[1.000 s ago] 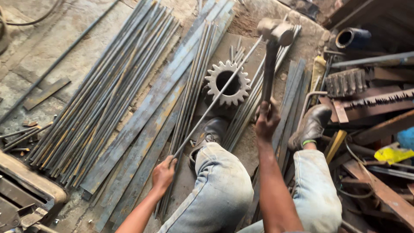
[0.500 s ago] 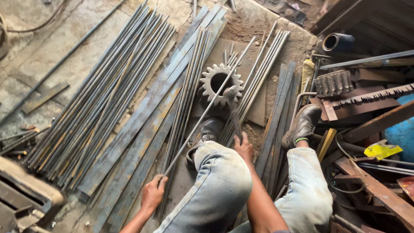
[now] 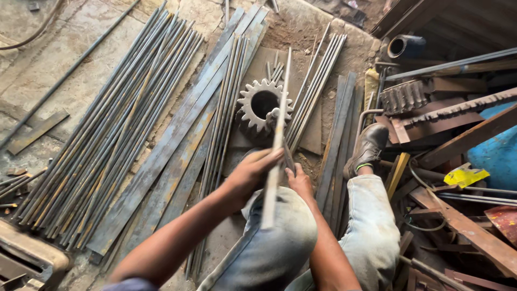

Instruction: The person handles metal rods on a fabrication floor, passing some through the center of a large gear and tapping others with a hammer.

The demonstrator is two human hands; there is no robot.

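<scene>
A thin, straight, rust-grey steel rod (image 3: pixel 277 140) is held nearly upright in the head view, its long axis running from just above the left knee up and slightly rightward, the far end pointing away over the floor. It is clasped near its middle by the left hand (image 3: pixel 249 175), whose fingers are closed around it. The right hand (image 3: pixel 298 180) is seen just beside it, wrapped on a dark hammer handle (image 3: pixel 288 159) angled toward the large toothed steel gear (image 3: pixel 264 108), which stands on the ground behind the rod. Bundles of long steel rods (image 3: pixel 102 140) lie to the left.
</scene>
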